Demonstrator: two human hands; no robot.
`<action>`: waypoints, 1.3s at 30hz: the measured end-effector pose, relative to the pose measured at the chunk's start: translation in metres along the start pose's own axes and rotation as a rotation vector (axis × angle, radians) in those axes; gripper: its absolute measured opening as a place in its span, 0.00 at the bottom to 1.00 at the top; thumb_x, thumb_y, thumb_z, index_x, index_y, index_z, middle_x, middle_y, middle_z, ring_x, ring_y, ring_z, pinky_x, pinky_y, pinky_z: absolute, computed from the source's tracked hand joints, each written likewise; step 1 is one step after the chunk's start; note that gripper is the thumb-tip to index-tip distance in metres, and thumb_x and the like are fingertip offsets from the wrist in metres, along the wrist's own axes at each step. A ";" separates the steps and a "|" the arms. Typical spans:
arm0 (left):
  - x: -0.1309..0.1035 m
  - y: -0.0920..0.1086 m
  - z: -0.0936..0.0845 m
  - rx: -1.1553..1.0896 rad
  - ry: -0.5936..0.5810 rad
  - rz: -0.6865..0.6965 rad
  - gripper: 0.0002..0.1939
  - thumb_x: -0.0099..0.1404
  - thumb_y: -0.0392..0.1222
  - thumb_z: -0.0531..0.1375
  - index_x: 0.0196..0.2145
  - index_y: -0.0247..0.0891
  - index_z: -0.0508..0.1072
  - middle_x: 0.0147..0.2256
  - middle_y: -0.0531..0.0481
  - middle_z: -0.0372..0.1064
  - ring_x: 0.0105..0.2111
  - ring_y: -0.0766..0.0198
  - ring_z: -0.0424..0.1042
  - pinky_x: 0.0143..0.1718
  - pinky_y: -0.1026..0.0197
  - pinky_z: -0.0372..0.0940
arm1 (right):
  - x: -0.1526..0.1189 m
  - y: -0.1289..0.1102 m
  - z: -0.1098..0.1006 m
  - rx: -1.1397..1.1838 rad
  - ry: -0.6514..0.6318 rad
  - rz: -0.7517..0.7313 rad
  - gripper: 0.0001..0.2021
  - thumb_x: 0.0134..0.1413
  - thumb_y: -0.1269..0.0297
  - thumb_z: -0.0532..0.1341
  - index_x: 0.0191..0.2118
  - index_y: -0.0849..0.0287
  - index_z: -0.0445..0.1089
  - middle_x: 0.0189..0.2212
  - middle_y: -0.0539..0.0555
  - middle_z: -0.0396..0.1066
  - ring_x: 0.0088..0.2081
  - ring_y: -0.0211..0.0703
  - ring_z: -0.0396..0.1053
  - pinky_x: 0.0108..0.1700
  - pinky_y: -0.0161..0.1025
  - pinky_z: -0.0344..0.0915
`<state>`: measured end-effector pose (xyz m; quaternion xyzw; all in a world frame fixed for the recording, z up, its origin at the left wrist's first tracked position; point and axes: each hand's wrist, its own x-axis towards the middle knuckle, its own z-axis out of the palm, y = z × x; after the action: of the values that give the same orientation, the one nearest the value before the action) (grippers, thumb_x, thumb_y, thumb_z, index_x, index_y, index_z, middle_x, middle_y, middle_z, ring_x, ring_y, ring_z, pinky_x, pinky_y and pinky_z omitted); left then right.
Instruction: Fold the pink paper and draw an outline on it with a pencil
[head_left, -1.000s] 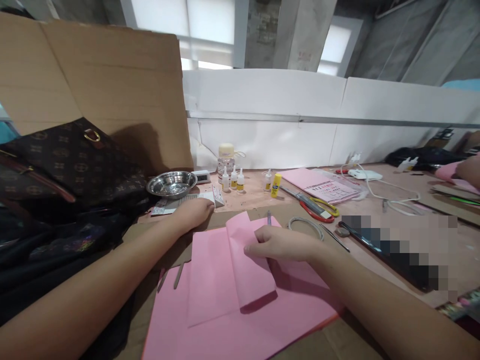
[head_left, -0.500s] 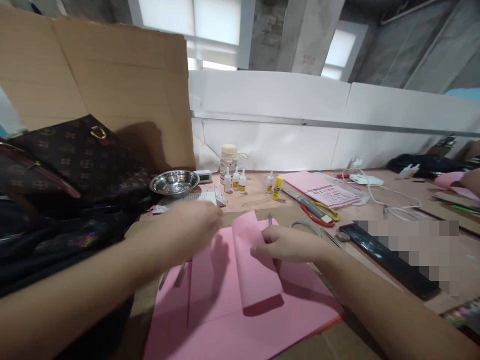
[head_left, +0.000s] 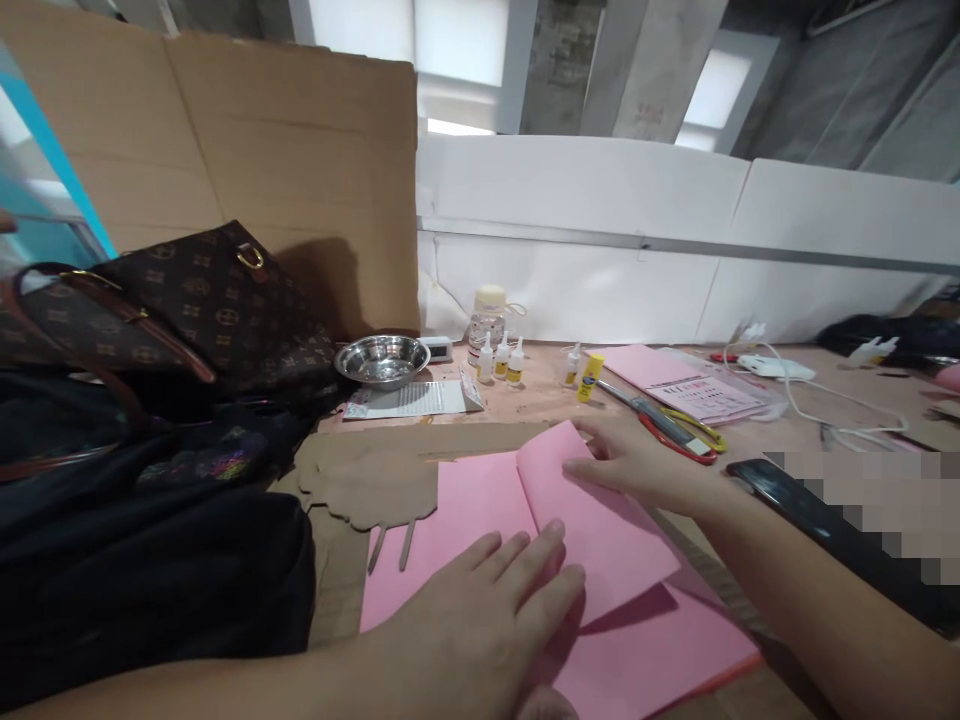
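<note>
A pink paper sheet (head_left: 600, 530) is folded over to the right, with its crease running down the middle. My right hand (head_left: 641, 460) grips the upper right part of the flap, thumb in front and the other fingers partly hidden behind. Lying across the lower crease, my left hand (head_left: 487, 610) has its fingers stretched out on the paper. Larger pink paper (head_left: 645, 665) is spread underneath. To the left rests a cloud-shaped cardboard cutout (head_left: 367, 485) with two thin strips, partly over the pink paper.
Behind the paper stand a steel bowl (head_left: 382, 360), several small glue bottles (head_left: 514, 362) and a yellow glue stick (head_left: 589, 379). Red-handled scissors (head_left: 675, 440) and a black phone (head_left: 825, 530) lie to the right. A brown handbag (head_left: 202, 290) and dark cloth (head_left: 187, 560) fill the left.
My left hand has come down from the upper left onto the crease. The folded flap has opened wider to the right, with my right hand still on it. The view has shifted left.
</note>
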<state>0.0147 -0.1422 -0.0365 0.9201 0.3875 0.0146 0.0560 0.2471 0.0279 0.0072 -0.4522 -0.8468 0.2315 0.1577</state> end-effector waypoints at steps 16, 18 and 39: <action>-0.010 0.010 -0.001 0.099 0.080 0.035 0.15 0.80 0.40 0.55 0.56 0.39 0.77 0.49 0.43 0.84 0.41 0.49 0.84 0.52 0.45 0.76 | -0.014 -0.023 -0.012 -0.075 -0.374 0.163 0.35 0.57 0.59 0.70 0.71 0.49 0.70 0.28 0.47 0.71 0.31 0.46 0.72 0.30 0.36 0.61; -0.009 0.006 -0.007 0.133 0.126 0.104 0.20 0.80 0.45 0.55 0.63 0.34 0.73 0.62 0.34 0.76 0.57 0.44 0.79 0.58 0.45 0.74 | -0.014 -0.025 -0.010 -0.049 -0.394 0.153 0.36 0.57 0.58 0.71 0.71 0.48 0.69 0.27 0.46 0.71 0.31 0.45 0.72 0.30 0.35 0.61; -0.004 -0.009 0.054 0.277 0.257 0.232 0.23 0.81 0.47 0.55 0.68 0.38 0.68 0.66 0.36 0.70 0.63 0.40 0.75 0.57 0.45 0.77 | 0.011 0.014 -0.002 -0.477 -0.016 -0.198 0.06 0.57 0.72 0.64 0.39 0.57 0.77 0.36 0.56 0.79 0.40 0.49 0.71 0.40 0.39 0.55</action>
<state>0.0094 -0.1433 -0.0908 0.9480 0.2814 0.0847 -0.1226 0.2514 0.0445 0.0024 -0.3894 -0.9189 0.0124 0.0618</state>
